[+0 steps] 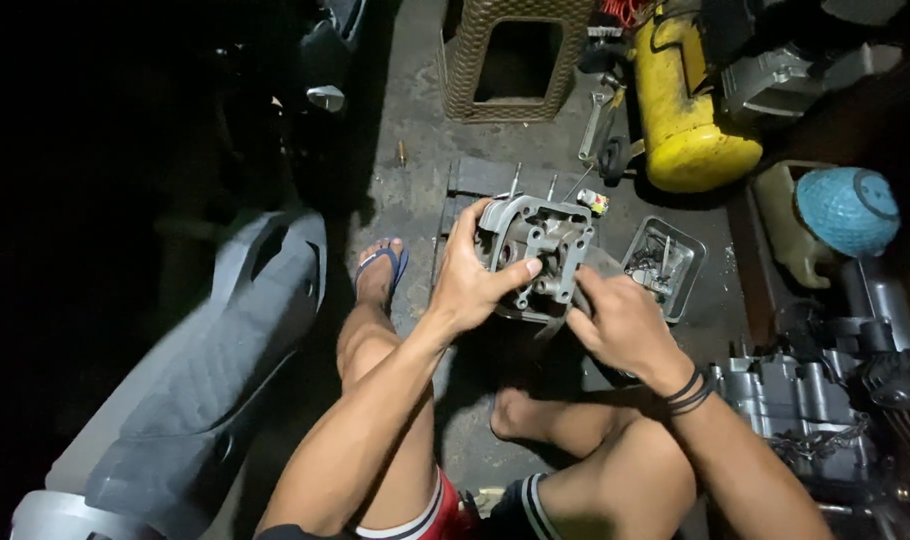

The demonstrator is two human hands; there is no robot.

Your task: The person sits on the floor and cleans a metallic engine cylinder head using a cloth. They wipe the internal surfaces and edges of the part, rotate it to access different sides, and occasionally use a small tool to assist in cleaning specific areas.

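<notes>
Head cam: left hand (467, 285) wraps the near-left side of a grey engine cylinder head (535, 245), thumb pressed across its face, fingers curled round the back — firm closed grip, taking the weight. Right hand (620, 325) pinches at the head's lower-right edge, fingertips closed on something small & dark there; can't tell what, maybe a gasket or tool. Head is held up off the floor, above the person's knees, studs poking out the far side.

Risks, as I judge: grip is one-sided, so if the left thumb slips on oily metal the head could tip & drop toward the bare foot in the blue flip-flop (382, 268), just left of the head. Small metal parts tray (665, 265) sits just right of the head; an elbow swing could knock it. Yellow compressor tank (680, 110) & wrenches (597, 120) lie beyond the head, engine block (795, 410) to its near right — cramped, dim light, easy to lose a small part.
</notes>
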